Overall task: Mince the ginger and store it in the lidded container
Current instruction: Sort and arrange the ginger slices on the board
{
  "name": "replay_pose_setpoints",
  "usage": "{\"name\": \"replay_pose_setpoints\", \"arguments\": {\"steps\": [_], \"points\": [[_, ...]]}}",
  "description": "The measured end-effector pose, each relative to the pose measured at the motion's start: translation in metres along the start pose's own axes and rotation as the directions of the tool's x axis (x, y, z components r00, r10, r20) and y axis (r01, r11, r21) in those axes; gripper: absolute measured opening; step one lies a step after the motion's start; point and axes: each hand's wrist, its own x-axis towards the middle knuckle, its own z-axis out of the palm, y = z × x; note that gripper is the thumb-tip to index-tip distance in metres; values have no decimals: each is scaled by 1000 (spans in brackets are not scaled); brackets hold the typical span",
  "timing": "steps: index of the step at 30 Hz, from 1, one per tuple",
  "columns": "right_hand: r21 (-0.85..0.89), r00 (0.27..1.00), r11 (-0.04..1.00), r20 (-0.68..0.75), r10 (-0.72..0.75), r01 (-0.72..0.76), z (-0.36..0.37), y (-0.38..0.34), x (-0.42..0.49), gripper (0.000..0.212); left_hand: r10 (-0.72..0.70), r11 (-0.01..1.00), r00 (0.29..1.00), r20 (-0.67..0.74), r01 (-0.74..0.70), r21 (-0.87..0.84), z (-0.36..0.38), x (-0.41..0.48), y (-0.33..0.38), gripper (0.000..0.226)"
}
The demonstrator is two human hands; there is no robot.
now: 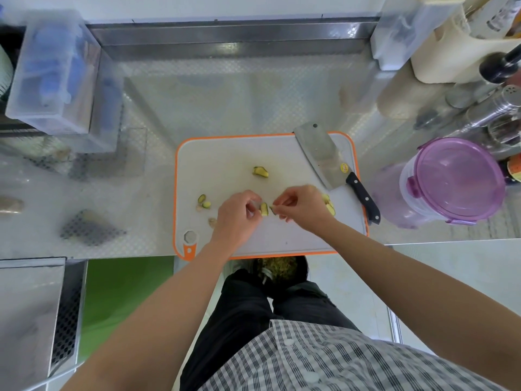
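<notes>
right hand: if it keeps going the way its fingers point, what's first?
The ginger piece pinched by the left hand, just left of the right hand and the small scrap it pinches; height gap unclear from above.

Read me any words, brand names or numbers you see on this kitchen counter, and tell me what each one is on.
No text here is readable.
Sticker on the cleaver: yellow and red, print too small to read.
Orange label at the right edge: cut off and blurred.
Bottle at the top right: markings blurred.
</notes>
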Motion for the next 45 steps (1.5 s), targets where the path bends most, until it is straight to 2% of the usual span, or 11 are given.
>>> {"name": "replay_pose_setpoints", "arguments": {"steps": [2, 5, 9, 16, 21, 24, 28, 32, 34, 38, 45], "points": [[21, 999, 999, -38, 37, -36, 6, -9, 5, 5, 1, 1000, 1000, -13, -1, 9, 0, -2, -1, 17], [-238, 990, 971, -135, -48, 15, 18, -19, 8, 4, -25, 999, 998, -52, 24, -31, 2, -3, -2, 10], [-403, 993, 915, -97, -67, 22, 32, -19, 10, 4, -64, 997, 997, -32, 63, -42, 4, -1, -3, 9], [-229, 987, 963, -41, -154, 141, 23, -4, 8, 12, -66, 996, 997, -44, 63, -55, 1, -3, -7, 11], [-402, 957, 869, 108, -268, 289, 21, -1, 7, 30, -49, 998, 998, -42, 47, -35, 1, -2, -6, 9], [-492, 946, 809, 135, -294, 321, 27, -2, 5, 38, -63, 998, 996, -69, 62, -17, -1, -2, -8, 12], [-569, 947, 757, 182, -264, 320, 30, -9, 10, 23, -78, 997, 994, -74, 79, 8, -5, 2, -13, 18], [-489, 969, 837, 102, -226, 247, 22, -8, 18, 18, -31, 999, 994, -106, 35, 39, -8, 14, -10, 20], [-461, 980, 866, 48, -191, 191, 12, -10, 26, 17, 13, 997, 992, -128, -3, 73, -9, 24, -6, 21], [-511, 981, 838, 119, -155, 194, 4, -16, 37, 21, 54, 992, 993, -108, -40, 124, -8, 45, 2, 23], [-520, 989, 841, 72, -128, 147, 13, -12, 39, 20, 71, 979, 993, -95, -51, 197, -6, 55, 6, 29]]}}
